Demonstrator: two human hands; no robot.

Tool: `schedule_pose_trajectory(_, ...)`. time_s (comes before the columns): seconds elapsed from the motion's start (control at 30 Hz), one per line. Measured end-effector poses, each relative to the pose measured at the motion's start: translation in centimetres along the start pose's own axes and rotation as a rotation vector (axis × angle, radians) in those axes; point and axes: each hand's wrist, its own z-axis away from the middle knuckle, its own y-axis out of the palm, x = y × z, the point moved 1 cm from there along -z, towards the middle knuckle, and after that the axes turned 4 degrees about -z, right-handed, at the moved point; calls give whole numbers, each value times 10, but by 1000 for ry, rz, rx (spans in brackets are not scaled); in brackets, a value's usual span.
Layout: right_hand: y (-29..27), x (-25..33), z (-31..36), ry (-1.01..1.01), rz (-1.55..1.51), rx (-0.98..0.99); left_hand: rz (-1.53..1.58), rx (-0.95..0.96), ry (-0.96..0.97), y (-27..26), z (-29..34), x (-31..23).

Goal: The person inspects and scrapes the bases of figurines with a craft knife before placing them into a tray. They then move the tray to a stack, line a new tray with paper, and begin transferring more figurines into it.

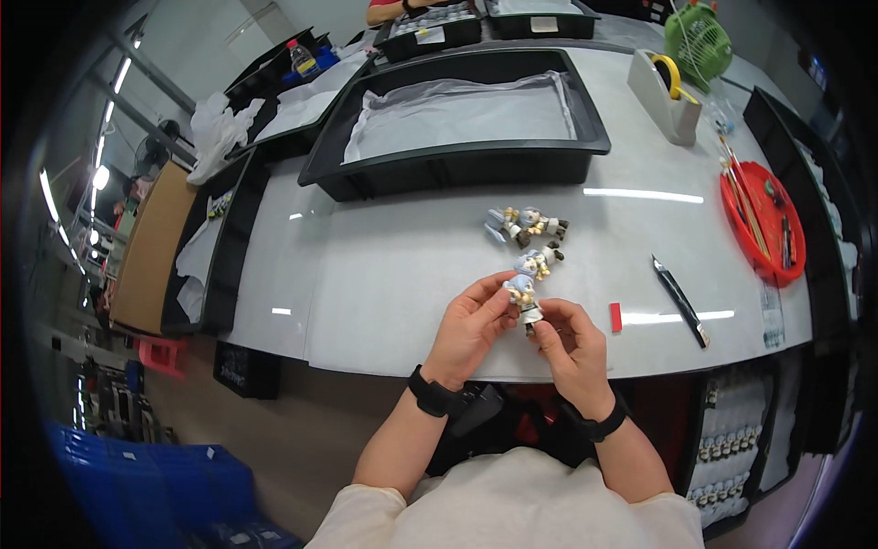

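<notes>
Between my two hands is a small painted figurine (524, 295) with pale blue hair and a white outfit, held upright over the table's near edge. My left hand (471, 325) pinches it at the head and upper body. At its lower end, by the dark feet, the fingers of my right hand (569, 343) close on it. Just beyond, a similar figurine (538, 263) lies on the white tabletop. Farther back lie more figurine pieces (529, 222) in the same colours, close together. Both wrists wear black bands.
A large black tray (457, 156) lined with white cloth stands ahead. To the right lie a red block (615, 317), a black pen-like craft knife (681, 302), a red basket (786, 265) with brushes, a tape dispenser (672, 105) and a green fan (698, 46). Another black tray (240, 247) stands left.
</notes>
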Motion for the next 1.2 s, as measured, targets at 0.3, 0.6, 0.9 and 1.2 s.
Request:
schedule_pose_trajectory(0.3, -2, 4, -1, 150, -97, 8, 53, 21, -28, -2, -3, 2)
schedule_pose_trajectory(0.6, 2, 7, 1, 83, -61, -45, 91, 42, -31, -6, -3, 5)
schedule_pose_trajectory(0.9, 4, 6, 3, 43, -86, -102, 163, 39, -63, -4, -1, 2)
schedule_pose_trajectory(1.2, -3, -5, -1, -240, 145, -62, -46, 31, -13, -2, -1, 4)
